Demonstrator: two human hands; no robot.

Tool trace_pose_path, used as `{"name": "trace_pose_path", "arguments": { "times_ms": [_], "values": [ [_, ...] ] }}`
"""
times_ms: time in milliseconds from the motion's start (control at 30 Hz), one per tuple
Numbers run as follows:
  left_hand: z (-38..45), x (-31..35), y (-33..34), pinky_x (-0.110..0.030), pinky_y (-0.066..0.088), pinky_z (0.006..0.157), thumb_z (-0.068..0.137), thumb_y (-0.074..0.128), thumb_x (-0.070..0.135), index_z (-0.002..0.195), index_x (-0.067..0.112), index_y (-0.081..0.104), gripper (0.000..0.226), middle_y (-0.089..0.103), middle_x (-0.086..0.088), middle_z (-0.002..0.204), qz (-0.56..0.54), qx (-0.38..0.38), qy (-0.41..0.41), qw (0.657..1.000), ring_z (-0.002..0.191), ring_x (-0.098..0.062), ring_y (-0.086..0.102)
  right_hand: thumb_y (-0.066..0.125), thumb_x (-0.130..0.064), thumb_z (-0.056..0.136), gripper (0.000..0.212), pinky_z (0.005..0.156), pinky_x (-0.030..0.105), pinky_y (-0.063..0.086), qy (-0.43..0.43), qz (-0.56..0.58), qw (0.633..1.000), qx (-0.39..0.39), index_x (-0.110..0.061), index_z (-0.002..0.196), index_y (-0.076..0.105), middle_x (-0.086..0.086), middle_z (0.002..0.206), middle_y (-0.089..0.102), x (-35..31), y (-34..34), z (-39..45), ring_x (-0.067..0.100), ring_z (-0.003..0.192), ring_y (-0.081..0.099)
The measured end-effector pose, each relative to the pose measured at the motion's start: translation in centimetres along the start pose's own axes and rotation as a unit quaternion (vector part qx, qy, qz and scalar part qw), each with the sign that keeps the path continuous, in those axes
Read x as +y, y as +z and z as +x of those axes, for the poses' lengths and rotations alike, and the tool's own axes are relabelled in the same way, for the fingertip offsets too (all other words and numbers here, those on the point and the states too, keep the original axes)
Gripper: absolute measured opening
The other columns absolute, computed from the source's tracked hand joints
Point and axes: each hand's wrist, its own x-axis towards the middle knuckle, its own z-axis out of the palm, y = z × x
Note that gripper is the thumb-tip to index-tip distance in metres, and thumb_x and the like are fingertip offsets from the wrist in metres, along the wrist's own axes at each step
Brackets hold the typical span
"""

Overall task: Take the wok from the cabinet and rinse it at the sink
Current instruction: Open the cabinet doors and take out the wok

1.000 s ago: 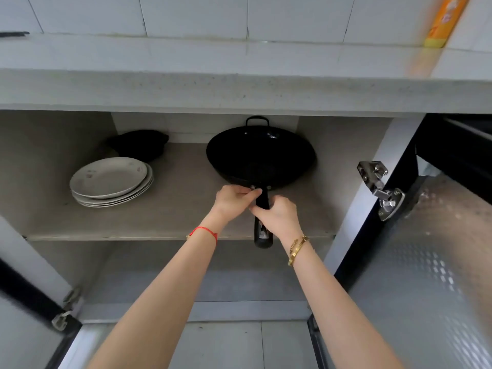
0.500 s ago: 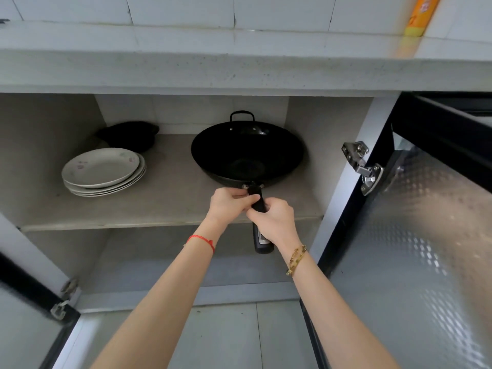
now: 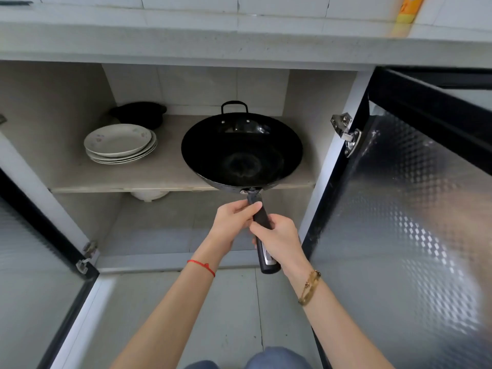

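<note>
Gripping the long handle [image 3: 262, 219] with left hand [image 3: 234, 222] and right hand [image 3: 279, 237], the wok [image 3: 241, 153] is held at the shelf [image 3: 119, 182] near edge; it should be kept level, clear of the plates [image 3: 119, 143] on the left

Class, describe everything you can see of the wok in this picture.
The wok is a round, deep, black pan that looks like dark metal, empty inside. A small loop handle sits on its far rim; a long black handle with a silvery end points toward the person. It is over the front edge of the cabinet's upper shelf. The left hand and right hand both grip the long handle.
</note>
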Motion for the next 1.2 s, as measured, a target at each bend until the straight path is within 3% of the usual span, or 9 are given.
{"name": "trace_pose_path", "arguments": {
  "times_ms": [67,133,233,333,467,700,800,967,1200],
  "values": [
    [-0.4,-0.6,0.1,-0.037,0.044,0.053,0.092,0.065,0.019,0.098,-0.011,0.065,0.030,0.062,-0.011,0.063,0.002,0.001,0.000,1.000,0.050,-0.026,0.047,0.062,-0.010,0.083,0.010,0.047,0.022,0.049,0.038,0.065,0.997,-0.029,-0.004,0.076,0.067,0.004,0.061,0.069,0.0,0.4,-0.3,0.014,0.048,0.061],
    [-0.5,-1.0,0.0,-0.035,0.039,0.049,0.092,0.066,0.018,0.095,-0.008,0.065,0.026,0.057,-0.005,0.056,0.007,-0.002,-0.003,1.000,0.044,-0.023,0.039,0.059,-0.005,0.086,0.011,0.045,0.025,0.050,0.064,0.100,0.992,-0.042,-0.003,0.076,0.065,0.007,0.063,0.068,0.2,0.8,-0.3,0.016,0.045,0.058],
    [-0.4,-1.6,-0.4,-0.034,0.044,0.052,0.090,0.067,0.014,0.100,-0.002,0.069,0.019,0.066,-0.007,0.068,-0.003,-0.013,-0.006,1.000,0.048,-0.025,0.045,0.061,-0.007,0.087,0.014,0.044,0.027,0.048,0.080,0.101,0.991,-0.039,-0.003,0.074,0.064,0.007,0.058,0.065,0.9,1.6,0.0,0.017,0.039,0.054],
    [0.0,-2.2,-0.8,-0.035,0.054,0.072,0.088,0.069,0.010,0.107,0.002,0.071,0.021,0.073,-0.011,0.091,-0.015,-0.003,-0.011,1.000,0.071,-0.025,0.062,0.060,-0.011,0.084,0.019,0.041,0.027,0.047,0.075,0.077,0.994,-0.015,-0.005,0.067,0.059,0.003,0.046,0.058,1.7,2.5,0.0,0.018,0.037,0.053],
    [-1.0,-1.7,-0.4,-0.021,0.051,0.064,0.088,0.067,0.005,0.112,0.002,0.070,0.024,0.073,-0.009,0.095,-0.032,0.012,-0.025,0.999,0.069,-0.011,0.065,0.059,-0.010,0.086,0.022,0.034,0.022,0.039,0.079,0.073,0.994,0.000,-0.007,0.065,0.055,0.001,0.044,0.054,1.2,2.6,-1.0,0.015,0.031,0.050],
    [-7.1,2.2,0.7,-0.025,0.054,0.083,0.089,0.066,0.002,0.113,0.008,0.070,0.025,0.074,-0.010,0.103,-0.063,0.014,-0.103,0.993,0.089,-0.015,0.066,0.058,-0.006,0.089,0.021,0.033,0.022,0.039,0.164,0.052,0.985,-0.024,-0.002,0.069,0.055,0.009,0.049,0.054,-3.4,0.1,-6.8,0.014,0.031,0.048],
    [-11.3,5.1,0.8,-0.032,0.053,0.094,0.088,0.066,0.000,0.121,0.003,0.067,0.033,0.072,-0.015,0.112,-0.063,0.025,-0.145,0.987,0.100,-0.019,0.067,0.057,-0.004,0.089,0.016,0.034,0.023,0.040,0.196,0.053,0.978,-0.042,0.000,0.074,0.058,0.010,0.051,0.054,-6.6,-1.2,-11.1,0.013,0.033,0.049],
    [-19.3,11.4,1.4,-0.026,0.057,0.086,0.086,0.068,-0.001,0.123,0.001,0.065,0.037,0.072,-0.015,0.112,-0.073,0.038,-0.202,0.976,0.101,-0.022,0.069,0.060,-0.005,0.090,0.016,0.038,0.020,0.043,0.226,0.022,0.973,-0.048,0.000,0.075,0.062,0.003,0.050,0.057,-12.4,-3.6,-18.8,0.009,0.037,0.053],
    [-30.7,21.1,2.5,-0.017,0.055,0.077,0.086,0.070,0.002,0.124,0.004,0.065,0.038,0.075,-0.002,0.101,-0.082,0.048,-0.247,0.964,0.091,-0.008,0.072,0.065,-0.015,0.090,0.014,0.039,0.016,0.045,0.247,0.004,0.967,-0.060,-0.016,0.076,0.065,-0.002,0.050,0.063,-20.8,-7.4,-29.6,0.008,0.040,0.060]
  ]
}}
